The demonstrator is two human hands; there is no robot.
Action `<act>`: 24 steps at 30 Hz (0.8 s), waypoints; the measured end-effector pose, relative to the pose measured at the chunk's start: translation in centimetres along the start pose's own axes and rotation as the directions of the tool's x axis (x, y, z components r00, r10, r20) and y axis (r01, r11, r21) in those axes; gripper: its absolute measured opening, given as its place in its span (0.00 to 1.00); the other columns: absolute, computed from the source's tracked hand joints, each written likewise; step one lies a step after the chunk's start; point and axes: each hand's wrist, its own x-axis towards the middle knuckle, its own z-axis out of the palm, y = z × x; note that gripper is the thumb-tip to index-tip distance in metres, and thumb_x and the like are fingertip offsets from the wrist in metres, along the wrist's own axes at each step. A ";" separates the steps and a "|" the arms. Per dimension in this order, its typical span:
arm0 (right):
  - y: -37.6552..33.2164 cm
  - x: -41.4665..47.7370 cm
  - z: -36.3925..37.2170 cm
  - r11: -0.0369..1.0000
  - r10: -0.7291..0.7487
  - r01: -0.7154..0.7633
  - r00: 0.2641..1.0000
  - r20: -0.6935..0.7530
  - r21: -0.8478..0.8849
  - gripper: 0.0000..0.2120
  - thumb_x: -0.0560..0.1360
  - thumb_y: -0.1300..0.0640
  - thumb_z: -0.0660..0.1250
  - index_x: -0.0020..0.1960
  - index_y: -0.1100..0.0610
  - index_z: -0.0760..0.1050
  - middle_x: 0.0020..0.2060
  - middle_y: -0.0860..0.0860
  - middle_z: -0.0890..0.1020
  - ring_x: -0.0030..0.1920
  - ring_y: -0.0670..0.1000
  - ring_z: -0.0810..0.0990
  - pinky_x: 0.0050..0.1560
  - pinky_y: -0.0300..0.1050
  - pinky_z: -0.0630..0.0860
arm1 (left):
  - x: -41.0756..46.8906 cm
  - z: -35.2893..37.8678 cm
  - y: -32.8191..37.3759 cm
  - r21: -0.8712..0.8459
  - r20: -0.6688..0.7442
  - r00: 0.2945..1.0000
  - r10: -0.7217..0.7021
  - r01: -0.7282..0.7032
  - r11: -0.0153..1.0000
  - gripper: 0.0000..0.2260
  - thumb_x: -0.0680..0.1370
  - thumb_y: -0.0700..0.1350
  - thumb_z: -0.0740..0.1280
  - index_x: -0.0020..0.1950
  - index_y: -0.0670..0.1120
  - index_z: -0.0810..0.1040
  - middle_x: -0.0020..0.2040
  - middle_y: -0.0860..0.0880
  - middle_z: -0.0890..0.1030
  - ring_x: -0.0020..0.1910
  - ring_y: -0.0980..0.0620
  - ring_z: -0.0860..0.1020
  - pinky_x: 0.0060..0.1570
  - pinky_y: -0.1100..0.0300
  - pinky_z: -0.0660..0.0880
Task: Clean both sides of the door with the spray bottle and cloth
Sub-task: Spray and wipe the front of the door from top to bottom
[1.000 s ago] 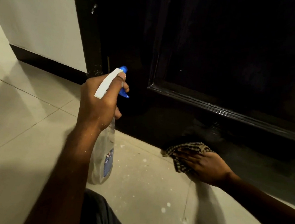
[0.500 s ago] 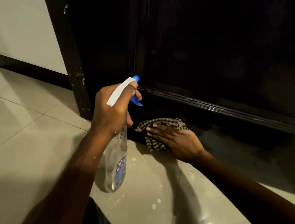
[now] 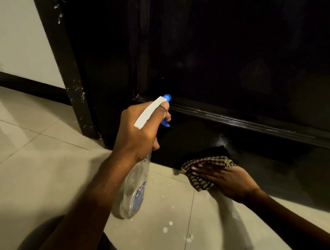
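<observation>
Our left grip [image 3: 139,130] is clamped round the neck of the spray bottle [image 3: 134,192], forefinger hooked over the blue trigger. Our right grip [image 3: 229,182] is spread flat, fingers straight, and presses the checked cloth [image 3: 206,168] against the lowest band of the dark door [image 3: 226,50], just above the floor [image 3: 37,163].

The bottle's long axis tilts from its clear base, low and near us, up and away to the nozzle. The nozzle aims at the door around the raised ledge [image 3: 260,125], above the cloth and to its left. So the spray would land higher than the place where the cloth now rests.

The bottom band runs left to right along the floor, and the cloth sits toward its left part. The right grip is the nearer one, touching the door through the cloth, while the left hangs back from the surface. A wet shine shows on the band just above the cloth.

We judge that the next wipe should follow the band's length. The stretch to the right looks long and open. The stretch to the left is short and ends at the door frame [image 3: 65,66], with the bottle hanging in front of it.

White specks dot the frame and the floor tiles. We cannot see the other face of the door, so that side is probably still to do.
</observation>
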 end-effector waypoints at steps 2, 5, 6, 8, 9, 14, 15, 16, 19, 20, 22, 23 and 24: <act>1.6 -1.2 -1.5 0.999 0.037 -0.039 0.985 -0.168 -0.006 0.35 0.77 0.54 0.55 0.82 0.48 0.51 0.77 0.43 0.64 0.80 0.42 0.54 0.76 0.39 0.49 | -0.1 0.7 0.1 -0.007 0.025 1.000 -0.007 0.007 1.000 0.16 0.79 0.53 0.60 0.43 0.45 0.82 0.32 0.53 0.82 0.19 0.48 0.75 0.24 0.61 0.74; 3.8 -1.3 -5.2 0.986 0.157 -0.167 0.884 -0.440 0.014 0.28 0.80 0.50 0.55 0.80 0.47 0.60 0.80 0.45 0.59 0.79 0.46 0.56 0.75 0.41 0.53 | -0.1 1.7 -0.2 -0.040 0.057 0.998 -0.037 0.039 0.998 0.17 0.79 0.53 0.59 0.43 0.43 0.81 0.37 0.49 0.84 0.19 0.47 0.74 0.24 0.61 0.72; 4.1 -1.0 -5.9 0.967 0.226 -0.255 0.841 -0.492 0.008 0.27 0.81 0.48 0.54 0.80 0.47 0.60 0.81 0.45 0.56 0.80 0.48 0.56 0.77 0.44 0.50 | 0.0 2.1 -0.2 -0.052 0.062 0.997 -0.045 0.048 0.997 0.18 0.79 0.53 0.59 0.42 0.43 0.81 0.39 0.47 0.84 0.19 0.46 0.75 0.24 0.61 0.72; 4.0 -0.4 -6.2 0.914 0.354 -0.403 0.751 -0.557 0.038 0.27 0.81 0.45 0.54 0.80 0.46 0.60 0.81 0.45 0.55 0.79 0.50 0.55 0.78 0.47 0.47 | 0.1 2.8 -0.3 -0.071 0.072 0.996 -0.051 0.056 0.996 0.19 0.80 0.53 0.59 0.42 0.42 0.81 0.39 0.46 0.84 0.19 0.44 0.74 0.23 0.61 0.71; 3.4 -0.3 -5.6 0.904 0.383 -0.422 0.737 -0.557 0.062 0.28 0.80 0.45 0.54 0.79 0.46 0.60 0.80 0.46 0.57 0.79 0.50 0.56 0.78 0.48 0.48 | 0.0 3.2 -0.2 -0.083 0.077 0.996 -0.053 0.059 0.995 0.19 0.80 0.53 0.59 0.42 0.42 0.81 0.39 0.45 0.84 0.19 0.43 0.74 0.23 0.60 0.71; 1.7 -4.3 1.0 0.988 0.147 -0.134 0.972 -0.182 0.080 0.33 0.80 0.47 0.57 0.82 0.43 0.50 0.74 0.45 0.71 0.71 0.47 0.72 0.64 0.44 0.72 | -0.8 5.2 0.6 -0.093 0.118 0.992 -0.047 0.058 0.994 0.19 0.79 0.53 0.58 0.43 0.41 0.81 0.39 0.47 0.84 0.18 0.46 0.74 0.23 0.61 0.70; 1.8 -5.2 1.4 0.980 0.162 -0.151 0.983 -0.083 0.131 0.36 0.79 0.45 0.57 0.82 0.42 0.45 0.72 0.44 0.73 0.69 0.46 0.75 0.61 0.42 0.76 | -0.9 5.4 0.7 -0.093 0.122 0.991 -0.047 0.059 0.994 0.19 0.79 0.53 0.58 0.43 0.41 0.81 0.38 0.47 0.84 0.18 0.46 0.74 0.23 0.61 0.70; 1.8 -5.9 1.5 0.968 0.173 -0.162 0.984 -0.042 0.192 0.37 0.78 0.44 0.57 0.82 0.42 0.42 0.71 0.43 0.73 0.68 0.45 0.76 0.59 0.40 0.76 | -1.0 5.6 0.8 -0.097 0.126 0.991 -0.047 0.060 0.993 0.19 0.79 0.54 0.58 0.43 0.41 0.81 0.37 0.46 0.84 0.18 0.46 0.74 0.23 0.61 0.70; 2.2 -7.0 1.4 0.962 0.228 -0.185 0.949 -0.218 0.201 0.37 0.77 0.47 0.57 0.82 0.43 0.43 0.79 0.42 0.59 0.73 0.44 0.66 0.69 0.41 0.63 | -1.2 5.8 0.7 -0.124 0.139 0.989 -0.048 0.065 0.990 0.19 0.79 0.55 0.59 0.43 0.43 0.81 0.37 0.39 0.83 0.18 0.43 0.74 0.24 0.58 0.72; 2.5 -7.3 1.0 0.955 0.276 -0.233 0.925 -0.262 0.185 0.38 0.77 0.48 0.57 0.82 0.42 0.43 0.81 0.41 0.55 0.74 0.46 0.64 0.72 0.41 0.59 | -1.2 5.8 0.7 -0.136 0.142 0.989 -0.050 0.069 0.988 0.19 0.79 0.55 0.59 0.43 0.43 0.81 0.37 0.38 0.83 0.19 0.43 0.74 0.24 0.58 0.71; 2.6 -7.2 -0.1 0.888 0.459 -0.414 0.820 -0.341 0.201 0.39 0.75 0.48 0.57 0.82 0.41 0.42 0.81 0.42 0.53 0.78 0.49 0.58 0.77 0.44 0.49 | -1.0 5.9 0.5 -0.155 0.140 0.989 -0.050 0.072 0.985 0.18 0.79 0.54 0.59 0.43 0.43 0.81 0.39 0.39 0.83 0.18 0.42 0.74 0.24 0.58 0.71; 2.3 -6.5 -0.6 0.826 0.564 -0.504 0.730 -0.387 0.253 0.40 0.75 0.47 0.56 0.82 0.40 0.42 0.81 0.42 0.52 0.80 0.48 0.52 0.78 0.44 0.43 | -0.9 6.0 0.4 -0.152 0.142 0.989 -0.044 0.066 0.986 0.18 0.79 0.54 0.59 0.43 0.43 0.81 0.39 0.37 0.83 0.19 0.42 0.74 0.24 0.58 0.71; 1.8 -5.3 -1.2 0.739 0.673 -0.570 0.607 -0.422 0.359 0.39 0.74 0.47 0.56 0.82 0.40 0.43 0.82 0.42 0.48 0.81 0.47 0.46 0.79 0.44 0.39 | -0.8 6.1 0.2 -0.145 0.149 0.988 -0.034 0.055 0.988 0.18 0.79 0.55 0.59 0.43 0.43 0.81 0.38 0.35 0.82 0.19 0.41 0.74 0.25 0.58 0.71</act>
